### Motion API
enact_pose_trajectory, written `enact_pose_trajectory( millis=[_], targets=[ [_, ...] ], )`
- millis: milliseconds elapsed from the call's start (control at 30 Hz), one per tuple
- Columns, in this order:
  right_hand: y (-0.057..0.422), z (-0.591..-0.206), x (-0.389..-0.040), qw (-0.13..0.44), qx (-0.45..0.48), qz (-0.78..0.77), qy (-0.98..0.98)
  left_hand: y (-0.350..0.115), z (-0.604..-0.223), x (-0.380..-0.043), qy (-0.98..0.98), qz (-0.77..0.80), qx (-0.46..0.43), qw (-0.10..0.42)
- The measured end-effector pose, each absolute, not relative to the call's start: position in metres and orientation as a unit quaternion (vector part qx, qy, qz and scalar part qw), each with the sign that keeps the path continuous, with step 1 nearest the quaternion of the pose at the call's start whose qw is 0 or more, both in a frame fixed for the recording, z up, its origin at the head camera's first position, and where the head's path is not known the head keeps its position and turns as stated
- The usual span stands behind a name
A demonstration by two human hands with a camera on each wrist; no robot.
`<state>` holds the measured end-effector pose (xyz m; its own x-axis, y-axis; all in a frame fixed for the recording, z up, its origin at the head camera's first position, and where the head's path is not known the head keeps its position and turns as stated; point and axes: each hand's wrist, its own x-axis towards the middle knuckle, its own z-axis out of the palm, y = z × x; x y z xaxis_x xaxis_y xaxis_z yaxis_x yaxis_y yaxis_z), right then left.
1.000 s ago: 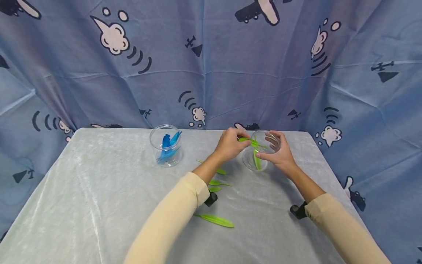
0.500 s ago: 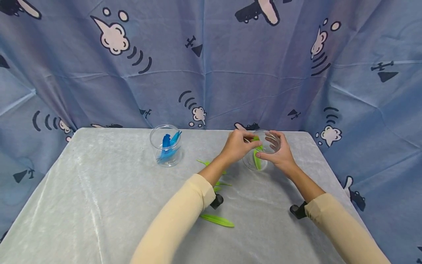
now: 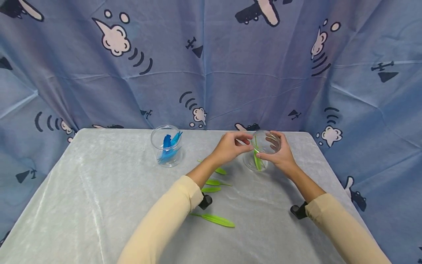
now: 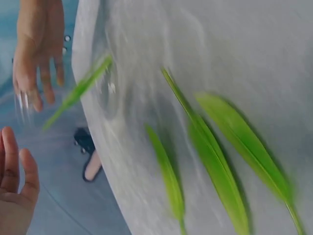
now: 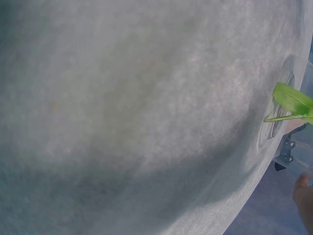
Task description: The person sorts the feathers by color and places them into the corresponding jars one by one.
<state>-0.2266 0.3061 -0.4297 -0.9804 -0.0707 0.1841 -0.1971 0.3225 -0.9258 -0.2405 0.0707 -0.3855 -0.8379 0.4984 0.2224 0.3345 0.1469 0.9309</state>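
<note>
My right hand (image 3: 279, 151) grips a clear plastic jar (image 3: 248, 160) near its rim at the table's back right, thumb and fingers on opposite sides. Green feathers (image 3: 257, 161) stand inside it, also seen in the left wrist view as a blurred green feather (image 4: 78, 92). My left hand (image 3: 232, 147) hovers at the jar's left rim. Its fingers (image 4: 11, 164) are spread apart in the left wrist view, and nothing shows between them. Below the left forearm, several loose green feathers (image 3: 217, 220) lie on the table, partly hidden by the sleeve.
A second clear jar (image 3: 165, 128) holding blue feathers (image 3: 169, 150) stands at the back left. The table (image 3: 108, 190) has a wrinkled pale grey cover. Behind it hangs a blue patterned curtain (image 3: 171, 95).
A green feather in my left hand went into the jar and was let go. The left hand then drew back slightly leftward. My right hand kept its grip on the jar.
</note>
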Motion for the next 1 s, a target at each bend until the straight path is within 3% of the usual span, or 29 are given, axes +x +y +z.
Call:
enact_pose_trajectory(
  millis=[533,1000],
  targets=[
    [0.311,-0.434,-0.230,0.052,0.066,0.561,-0.824,-0.008,-0.427,-0.257,0.804,0.568,0.165,0.061],
    [0.307,-0.433,-0.229,0.052,0.064,0.567,-0.820,-0.032,-0.450,-0.254,0.833,0.529,0.130,0.099]
  ],
)
